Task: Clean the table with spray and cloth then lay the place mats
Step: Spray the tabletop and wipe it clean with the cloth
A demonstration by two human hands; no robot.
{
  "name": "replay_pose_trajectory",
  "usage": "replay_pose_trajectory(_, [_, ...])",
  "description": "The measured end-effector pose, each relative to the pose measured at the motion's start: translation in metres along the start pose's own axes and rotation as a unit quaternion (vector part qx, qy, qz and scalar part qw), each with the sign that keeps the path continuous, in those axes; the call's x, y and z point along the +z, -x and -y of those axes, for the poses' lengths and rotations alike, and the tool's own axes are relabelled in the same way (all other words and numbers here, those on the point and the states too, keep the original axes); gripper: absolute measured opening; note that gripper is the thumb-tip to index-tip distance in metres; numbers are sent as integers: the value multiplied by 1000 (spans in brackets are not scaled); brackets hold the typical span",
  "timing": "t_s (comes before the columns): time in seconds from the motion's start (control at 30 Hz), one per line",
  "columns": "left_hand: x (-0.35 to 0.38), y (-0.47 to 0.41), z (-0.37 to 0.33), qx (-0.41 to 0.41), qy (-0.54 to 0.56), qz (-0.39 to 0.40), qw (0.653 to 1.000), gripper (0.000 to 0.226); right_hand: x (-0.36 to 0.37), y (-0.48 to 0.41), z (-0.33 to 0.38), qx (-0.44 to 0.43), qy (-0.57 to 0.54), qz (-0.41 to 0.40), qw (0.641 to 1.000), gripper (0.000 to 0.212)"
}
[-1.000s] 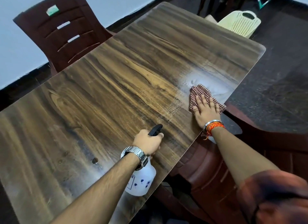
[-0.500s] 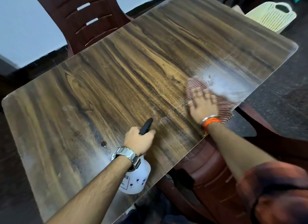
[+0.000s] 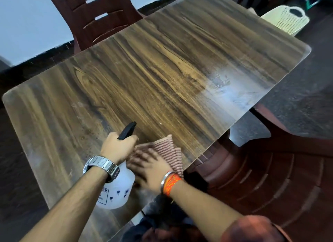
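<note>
Translucent white plastic forms the spray bottle [image 3: 117, 191] at the lower centre of the frame, standing on the wooden table [image 3: 162, 79] near its close edge. We cannot tell how much liquid it holds; small blue marks and a printed label show on its side. Our left hand [image 3: 116, 148], with a steel watch [image 3: 101, 167] on the wrist, is clamped around the bottle's neck, and the black trigger head [image 3: 127, 130] pokes out above the fingers.

Just to the right, touching the bottle's side, our right hand [image 3: 149, 167] lies flat with fingers spread on a red checked cloth [image 3: 170, 151]. The hand and the cloth are blurred. An orange thread band and a metal bangle [image 3: 170, 183] circle that wrist. The cloth lies on the table at its near edge.

Toward the right middle of the frame, a pale wet patch [image 3: 232, 92] shines on the tabletop.

A dark red plastic chair [image 3: 261, 169] sits at the lower right beside the table. Another dark red chair [image 3: 93, 16] stands at the upper left, behind the far edge. In the upper right corner we see a cream perforated basket [image 3: 288, 20]; its contents are hidden.
</note>
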State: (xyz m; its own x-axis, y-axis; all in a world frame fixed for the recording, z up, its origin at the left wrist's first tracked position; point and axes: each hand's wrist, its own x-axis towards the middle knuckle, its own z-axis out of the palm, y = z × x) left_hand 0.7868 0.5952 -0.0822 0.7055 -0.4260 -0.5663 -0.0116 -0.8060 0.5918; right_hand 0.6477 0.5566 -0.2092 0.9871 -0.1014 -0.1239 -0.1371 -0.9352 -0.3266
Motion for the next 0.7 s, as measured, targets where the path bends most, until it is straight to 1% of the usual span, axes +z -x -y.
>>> replay_pose_trajectory(0.07, [5, 1, 3, 0, 17, 21, 1000, 41, -15, 17, -45, 130, 17, -40, 991, 57])
replay_pose_trajectory(0.1, [8, 4, 5, 0, 22, 29, 999, 38, -21, 28, -72, 207, 19, -62, 976, 57])
replay_pose_trajectory(0.17, [12, 8, 7, 2, 24, 38, 999, 34, -33, 52, -128, 353, 12, -91, 931, 57])
replay_pose_trajectory(0.2, [13, 10, 8, 5, 26, 39, 999, 33, -40, 60, -151, 409, 2, -95, 908, 58])
replay_pose_trajectory(0.27, [10, 12, 11, 3, 40, 40, 998, 30, -47, 63, -171, 486, -23, -105, 868, 60])
replay_pose_trajectory(0.33, [3, 12, 18, -3, 58, 28, 998, 24, -42, 50, -153, 517, -16, -128, 846, 61])
replay_pose_trajectory(0.37, [-2, 12, 22, -5, 62, 22, 998, 23, -37, 42, -134, 512, -7, -139, 848, 60])
replay_pose_trajectory(0.4, [-6, 13, 25, -4, 60, 16, 998, 23, -30, 36, -110, 486, 2, -143, 862, 60])
replay_pose_trajectory(0.43, [-11, 14, 29, -5, 54, 9, 998, 23, -22, 29, -82, 443, 7, -136, 886, 59])
replay_pose_trajectory(0.5, [-21, 15, 38, -10, 48, -6, 999, 23, -4, 18, -23, 326, 0, -100, 940, 60])
replay_pose_trajectory(0.57, [-31, 16, 46, -21, 38, -23, 999, 25, 14, 11, 35, 177, 7, -41, 983, 60])
replay_pose_trajectory(0.6, [-37, 15, 53, -29, 34, -35, 998, 27, 22, 9, 61, 98, 15, -9, 995, 57])
replay_pose_trajectory(0.63, [-44, 15, 59, -36, 38, -44, 998, 28, 29, 8, 80, 26, 22, 10, 999, 53])
replay_pose_trajectory(0.7, [-56, 13, 72, -47, 64, -50, 996, 28, 41, 5, 97, -79, 26, 19, 996, 46])
